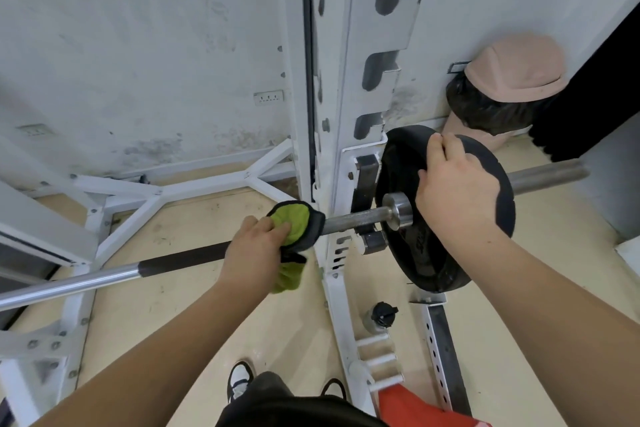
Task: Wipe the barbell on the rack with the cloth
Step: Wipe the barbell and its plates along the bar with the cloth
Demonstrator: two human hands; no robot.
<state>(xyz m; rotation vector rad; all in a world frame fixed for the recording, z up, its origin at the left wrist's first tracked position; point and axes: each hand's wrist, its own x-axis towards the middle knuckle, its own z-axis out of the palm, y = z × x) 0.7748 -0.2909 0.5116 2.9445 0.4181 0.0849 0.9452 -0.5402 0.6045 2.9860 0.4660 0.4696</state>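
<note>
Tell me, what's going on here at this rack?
A person is wiping a steel barbell that sits on a white metal rack. Their left hand grips a green cloth with black edging, wrapped round the bar just left of the rack's upright. Their right hand holds the rim of the black round weight plate loaded on the bar's end, apparently steadying it.

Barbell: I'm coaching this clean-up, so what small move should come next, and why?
Probably slide the left hand and cloth leftward along the barbell: the cloth already wraps it beside the rack, while the right hand grips the plate.
</note>
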